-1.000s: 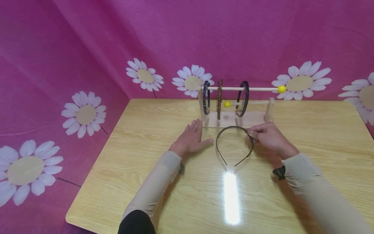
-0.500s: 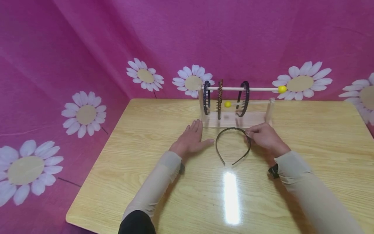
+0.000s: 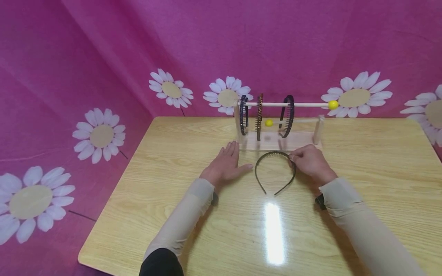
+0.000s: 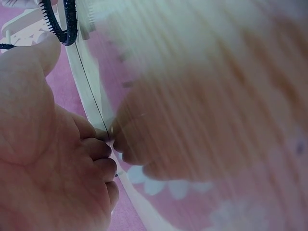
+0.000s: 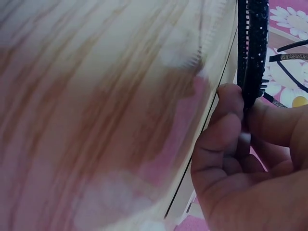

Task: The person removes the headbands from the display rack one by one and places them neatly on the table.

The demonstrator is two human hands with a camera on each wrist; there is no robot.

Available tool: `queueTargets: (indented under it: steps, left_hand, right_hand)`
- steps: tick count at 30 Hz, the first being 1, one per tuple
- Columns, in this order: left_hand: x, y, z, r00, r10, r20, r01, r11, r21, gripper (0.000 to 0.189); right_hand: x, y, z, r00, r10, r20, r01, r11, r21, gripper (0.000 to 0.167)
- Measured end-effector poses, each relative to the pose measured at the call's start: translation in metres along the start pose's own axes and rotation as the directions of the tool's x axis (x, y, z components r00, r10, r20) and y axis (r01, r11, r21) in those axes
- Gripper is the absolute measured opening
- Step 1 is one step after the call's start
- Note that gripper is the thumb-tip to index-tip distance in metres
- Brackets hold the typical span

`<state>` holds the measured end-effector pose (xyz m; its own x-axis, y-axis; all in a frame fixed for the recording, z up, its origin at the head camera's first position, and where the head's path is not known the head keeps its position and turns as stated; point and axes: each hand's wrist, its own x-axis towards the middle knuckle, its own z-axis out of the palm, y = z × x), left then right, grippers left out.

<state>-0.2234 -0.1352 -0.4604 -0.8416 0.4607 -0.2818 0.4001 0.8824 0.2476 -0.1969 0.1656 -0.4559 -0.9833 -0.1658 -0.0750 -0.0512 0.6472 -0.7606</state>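
A dark, toothed headband (image 3: 275, 153) stands between the two hands in the head view, its two ends pointing toward the person. The right hand (image 3: 312, 163) pinches its right side between thumb and fingers; the right wrist view shows dark sparkly specks on the headband (image 5: 255, 48). To the left, the left hand (image 3: 226, 163) lies palm down on the table with fingers extended, its fingertips by the stand's left front corner. The thumb points at the headband but stays apart from it. Behind is a pale wooden stand (image 3: 300, 140).
On the stand's upper rod hang a dark headband (image 3: 243, 115), a brown patterned headband (image 3: 259, 117) and another dark headband (image 3: 290, 115). A yellow ball (image 3: 333, 105) caps that rod; another yellow ball (image 3: 269, 122) ends a lower rod. A pink flowered cloth (image 3: 221, 46) hangs behind the table (image 3: 155, 165).
The right hand has shifted slightly left, bringing the headband with it, mostly in the first half second. The left hand and the stand have stayed put.
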Motion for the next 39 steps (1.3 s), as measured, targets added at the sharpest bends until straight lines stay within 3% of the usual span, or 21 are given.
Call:
queueTargets:
  steps: [12, 21, 34, 39]
  left_hand:
    - [0.001, 0.000, -0.001, 1.000, 0.017, 0.001, -0.017, 1.000, 0.002, 0.107]
    - [-0.002, 0.000, 0.000, 1.000, 0.007, 0.011, -0.007, 1.000, -0.021, 0.106]
    - [0.003, -0.002, -0.002, 1.000, 0.012, 0.016, -0.013, 1.000, 0.013, 0.107]
    - [0.001, -0.003, -0.001, 1.000, 0.009, 0.018, -0.009, 1.000, 0.006, 0.107]
  right_hand:
    - [-0.002, 0.000, 0.005, 0.996, 0.047, -0.070, -0.048, 0.999, -0.012, 0.026]
    - [-0.002, -0.001, 0.009, 0.995, 0.068, -0.067, -0.070, 0.997, -0.028, 0.028]
    - [-0.001, -0.003, 0.005, 0.997, 0.039, -0.070, -0.043, 0.998, -0.054, 0.026]
    - [-0.005, -0.004, 0.002, 0.993, 0.028, -0.111, -0.032, 0.999, -0.039, 0.026]
